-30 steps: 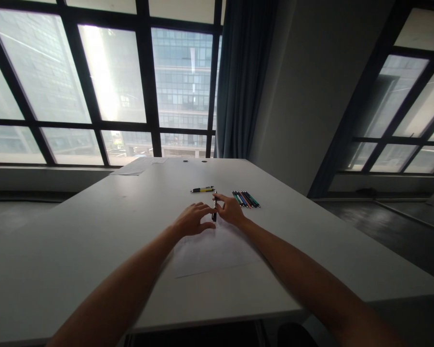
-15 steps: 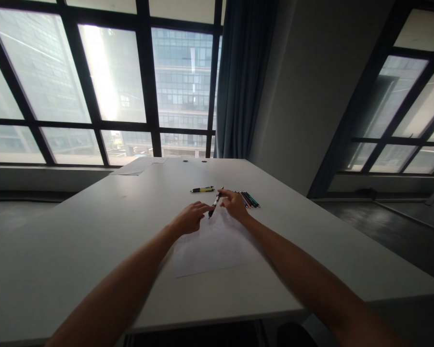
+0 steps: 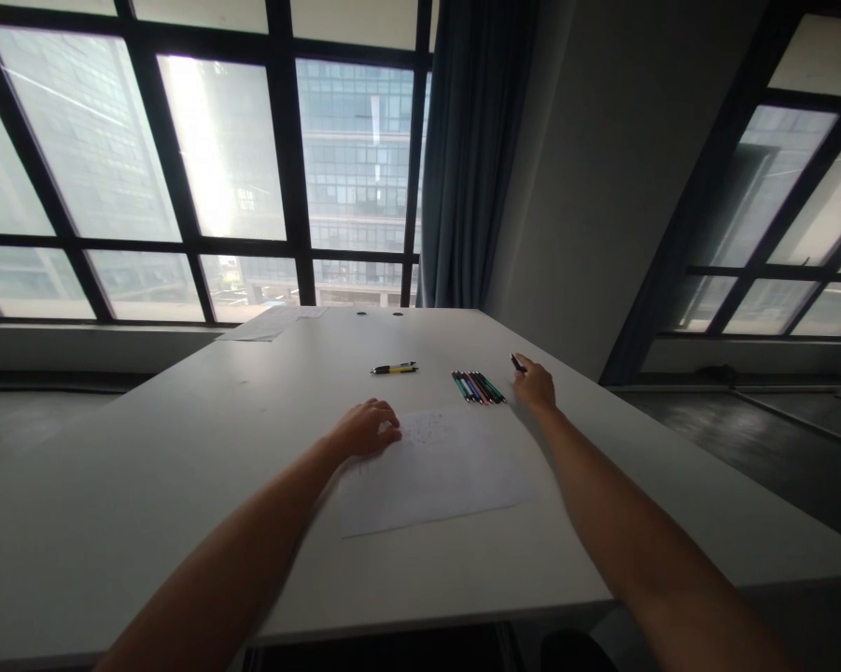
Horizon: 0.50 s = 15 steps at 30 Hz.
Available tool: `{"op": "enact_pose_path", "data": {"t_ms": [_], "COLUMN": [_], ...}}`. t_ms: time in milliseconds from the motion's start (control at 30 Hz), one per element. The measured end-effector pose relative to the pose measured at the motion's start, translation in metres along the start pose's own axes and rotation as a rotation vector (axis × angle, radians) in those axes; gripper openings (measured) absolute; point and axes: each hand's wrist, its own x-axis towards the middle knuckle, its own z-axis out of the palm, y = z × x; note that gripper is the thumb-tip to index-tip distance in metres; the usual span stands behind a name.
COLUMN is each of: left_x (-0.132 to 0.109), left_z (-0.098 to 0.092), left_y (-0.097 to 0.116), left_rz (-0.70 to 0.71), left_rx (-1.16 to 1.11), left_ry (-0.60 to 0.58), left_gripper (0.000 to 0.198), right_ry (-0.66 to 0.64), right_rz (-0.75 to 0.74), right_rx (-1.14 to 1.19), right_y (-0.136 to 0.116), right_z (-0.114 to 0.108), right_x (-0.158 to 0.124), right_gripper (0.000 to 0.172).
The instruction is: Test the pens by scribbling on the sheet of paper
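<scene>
My right hand (image 3: 536,383) is closed around a dark pen (image 3: 518,363), over the table to the right of the row of pens. The pen's dark end sticks out past the fingers toward the upper left. My left hand (image 3: 366,428) rests at the upper left edge of a white sheet of paper (image 3: 441,481), thumb apart from loosely bent fingers, with nothing in it. Small dark marks show near the top of the sheet. Several coloured pens (image 3: 479,387) lie side by side just beyond the sheet's upper right.
Past the sheet lie pens with black and yellow barrels (image 3: 394,369). More papers (image 3: 259,326) are on the far left of the white table (image 3: 182,448), which has two dark round holes at its far end. Beyond stand windows and a blue curtain (image 3: 462,187).
My right hand has moved away to the right with the pen, past the row of pens. My left hand no longer touches the pen and stays at the paper's edge.
</scene>
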Motion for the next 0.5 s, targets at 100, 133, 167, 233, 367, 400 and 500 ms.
{"op": "enact_pose_path", "data": {"t_ms": [100,133,167,233,367,400,500], "left_x": [0.0,0.0,0.0,-0.001,-0.001,-0.001,-0.001], "left_z": [0.002,0.002,0.003,0.003,0.001,0.0,-0.001], "left_y": [-0.003,-0.004,-0.005,-0.007,-0.009,-0.01,-0.012], "left_rz": [-0.002,-0.002,-0.004,-0.01,-0.049,-0.063,-0.089], "left_rx": [-0.013,-0.015,-0.016,-0.018,-0.023,-0.022,-0.021], "left_ry": [0.002,0.002,0.002,0.004,0.011,0.008,-0.008], "left_gripper": [0.022,0.022,0.023,0.023,0.023,0.023,0.022], "right_ry": [-0.147,-0.192,-0.233,-0.297,-0.329,-0.327,-0.329], "right_rz": [0.064,0.083,0.099,0.128,0.147,0.138,0.087], "right_rx": [-0.08,-0.101,-0.124,-0.175,-0.213,-0.204,-0.161], "right_y": [0.017,0.02,0.023,0.026,0.025,0.024,0.017], "right_z": [0.008,0.01,0.011,0.011,0.008,0.007,0.009], "right_x": [-0.001,0.0,0.0,0.001,0.001,0.001,-0.002], "right_gripper": [0.052,0.055,0.057,0.056,0.038,0.035,0.03]}}
